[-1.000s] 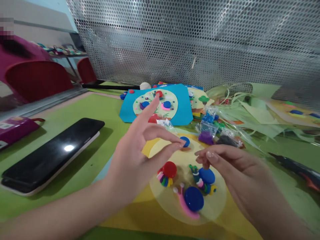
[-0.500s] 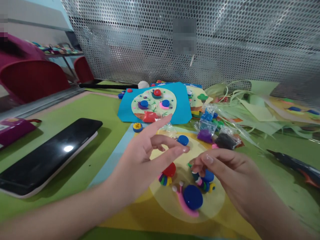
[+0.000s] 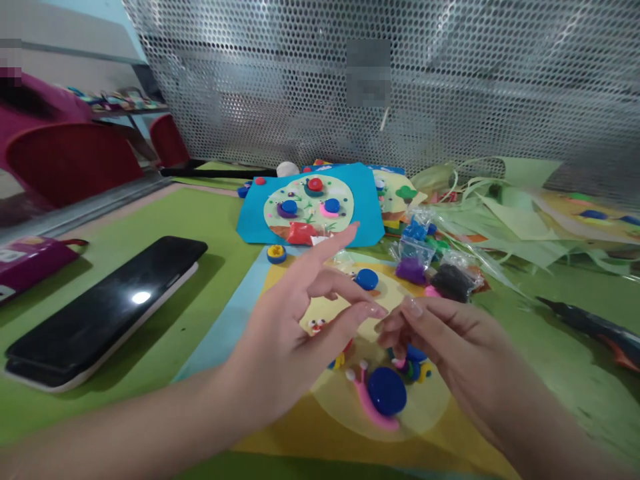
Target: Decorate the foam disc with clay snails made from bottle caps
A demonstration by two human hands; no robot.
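Note:
My left hand [image 3: 290, 333] hovers over a yellow paper disc [image 3: 435, 407]; its index finger is stretched out and its thumb tip reaches my right hand's fingertips. My right hand [image 3: 450, 343] is pinched shut just above the disc, and what the pinch holds is too small to make out. On the disc lie a pink clay snail with a blue shell [image 3: 386, 392], a second blue-shelled snail [image 3: 416, 360] under my right fingers, and a blue cap [image 3: 367, 279]. A third, many-coloured snail [image 3: 339, 361] is mostly hidden behind my left hand.
A black phone [image 3: 107, 310] lies at the left, a purple box [image 3: 27, 260] beyond it. A blue card with a finished clay picture [image 3: 365, 220] sits behind. Bags of purple clay [image 3: 411, 270] and black clay [image 3: 449, 281], green paper scraps [image 3: 515, 227], a dark pen [image 3: 590, 330] and a perforated metal screen [image 3: 450, 87] surround.
My two hands have come together until the fingertips meet. The left hand has sunk lower and now covers the red-shelled snail; the right hand has shifted left.

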